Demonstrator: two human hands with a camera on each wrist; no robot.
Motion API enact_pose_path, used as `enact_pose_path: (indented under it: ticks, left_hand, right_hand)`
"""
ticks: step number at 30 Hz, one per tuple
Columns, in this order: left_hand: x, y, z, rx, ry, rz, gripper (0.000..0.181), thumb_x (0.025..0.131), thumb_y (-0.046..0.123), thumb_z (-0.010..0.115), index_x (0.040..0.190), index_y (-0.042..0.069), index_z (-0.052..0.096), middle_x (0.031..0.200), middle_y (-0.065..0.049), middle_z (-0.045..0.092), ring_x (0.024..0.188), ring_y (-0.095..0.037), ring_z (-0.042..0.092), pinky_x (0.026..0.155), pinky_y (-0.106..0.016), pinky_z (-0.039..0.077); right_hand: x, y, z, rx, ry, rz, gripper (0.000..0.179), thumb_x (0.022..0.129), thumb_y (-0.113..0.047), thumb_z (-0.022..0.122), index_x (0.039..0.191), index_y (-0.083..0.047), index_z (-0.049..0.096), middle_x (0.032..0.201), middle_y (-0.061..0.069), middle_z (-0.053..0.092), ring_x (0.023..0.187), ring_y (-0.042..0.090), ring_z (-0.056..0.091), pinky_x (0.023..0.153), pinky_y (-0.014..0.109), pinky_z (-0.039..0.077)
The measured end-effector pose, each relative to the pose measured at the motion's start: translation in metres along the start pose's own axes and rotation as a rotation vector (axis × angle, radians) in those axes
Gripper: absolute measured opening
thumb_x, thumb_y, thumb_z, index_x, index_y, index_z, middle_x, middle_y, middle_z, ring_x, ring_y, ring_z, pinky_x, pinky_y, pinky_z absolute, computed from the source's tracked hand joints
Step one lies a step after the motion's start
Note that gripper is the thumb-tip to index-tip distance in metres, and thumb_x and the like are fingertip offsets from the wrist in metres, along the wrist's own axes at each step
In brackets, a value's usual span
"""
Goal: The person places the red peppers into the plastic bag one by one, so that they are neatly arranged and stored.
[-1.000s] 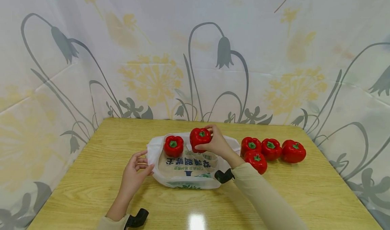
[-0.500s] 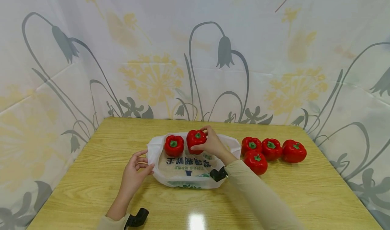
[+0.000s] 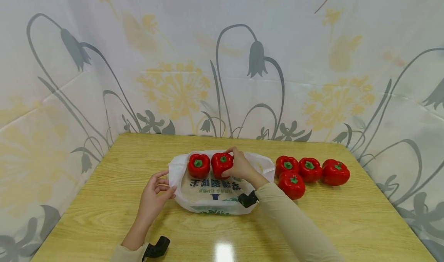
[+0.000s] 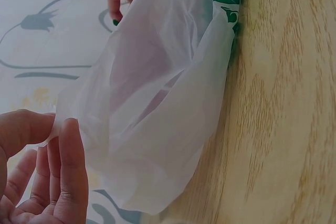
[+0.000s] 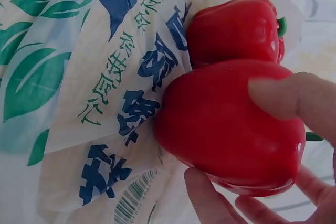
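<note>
My right hand (image 3: 241, 166) grips a red bell pepper (image 3: 221, 165) with a green stem, thumb on one side and fingers on the other. It sits inside the opened plastic bag (image 3: 208, 206), which is whitish with blue and green print. Just left of it in the bag stands another red bell pepper (image 3: 198, 168). In the right wrist view the held pepper (image 5: 231, 129) is right up against the other pepper (image 5: 233, 32). My left hand (image 3: 157, 192) pinches the bag's left edge between thumb and finger; the left wrist view shows the raised bag side (image 4: 142, 129) there.
Several more red bell peppers (image 3: 309, 170) stand close together on the wooden table (image 3: 347, 223), right of the bag. A flower-patterned cloth (image 3: 222, 61) rises behind the table and along its sides.
My right hand has moved left and slightly down with its pepper, bringing it beside the other pepper in the bag. My left hand stays at the bag's edge.
</note>
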State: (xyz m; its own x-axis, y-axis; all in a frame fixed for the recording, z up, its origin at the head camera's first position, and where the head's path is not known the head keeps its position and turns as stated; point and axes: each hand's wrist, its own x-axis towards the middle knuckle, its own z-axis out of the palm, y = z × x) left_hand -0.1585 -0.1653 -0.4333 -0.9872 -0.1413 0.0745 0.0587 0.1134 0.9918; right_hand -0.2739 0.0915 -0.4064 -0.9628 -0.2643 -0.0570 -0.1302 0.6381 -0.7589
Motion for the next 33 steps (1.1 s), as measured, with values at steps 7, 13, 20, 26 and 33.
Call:
enact_pose_path:
  ticks: [7,13,20,26,33]
  left_hand:
    - [0.0,0.001,0.0,0.002,-0.001,-0.005,0.051,0.084,-0.003,0.065,0.131,0.006,0.045,0.102,-0.016,0.048,0.079,-0.012,0.055,0.068,-0.033,0.058]
    - [0.0,0.002,0.001,-0.004,-0.003,-0.015,0.052,0.084,-0.003,0.065,0.131,0.007,0.045,0.102,-0.016,0.048,0.079,-0.012,0.055,0.069,-0.033,0.058]
    - [0.0,0.003,0.001,0.002,0.003,-0.017,0.052,0.084,-0.004,0.065,0.131,0.006,0.045,0.101,-0.016,0.049,0.079,-0.013,0.055,0.068,-0.032,0.058]
    - [0.0,0.004,0.001,0.009,0.008,-0.026,0.052,0.084,-0.004,0.065,0.131,0.007,0.046,0.101,-0.016,0.048,0.08,-0.015,0.055,0.069,-0.033,0.058]
    - [-0.001,0.004,0.0,0.006,0.003,-0.034,0.051,0.085,-0.003,0.065,0.131,0.007,0.045,0.102,-0.016,0.048,0.08,-0.014,0.055,0.068,-0.031,0.058]
  right_hand:
    - [0.001,0.004,0.001,0.049,0.011,-0.012,0.066,0.071,-0.005,0.079,0.124,-0.008,0.04,0.115,0.018,0.045,0.1,0.032,0.051,0.082,0.044,0.053]
    - [-0.002,0.004,-0.001,0.074,0.007,-0.023,0.069,0.07,-0.006,0.08,0.127,-0.007,0.04,0.117,0.018,0.044,0.101,0.033,0.052,0.083,0.044,0.053]
    - [-0.01,0.006,-0.005,0.067,0.032,-0.039,0.071,0.071,-0.007,0.08,0.129,-0.005,0.04,0.12,0.018,0.043,0.105,0.034,0.049,0.082,0.045,0.052]
    - [-0.018,0.007,-0.007,0.08,0.081,-0.069,0.066,0.072,-0.007,0.079,0.127,-0.005,0.044,0.12,0.018,0.045,0.106,0.034,0.051,0.083,0.044,0.052]
    - [-0.03,0.007,-0.008,0.121,0.132,-0.096,0.06,0.073,-0.005,0.079,0.124,-0.006,0.047,0.12,0.016,0.048,0.105,0.033,0.053,0.08,0.043,0.054]
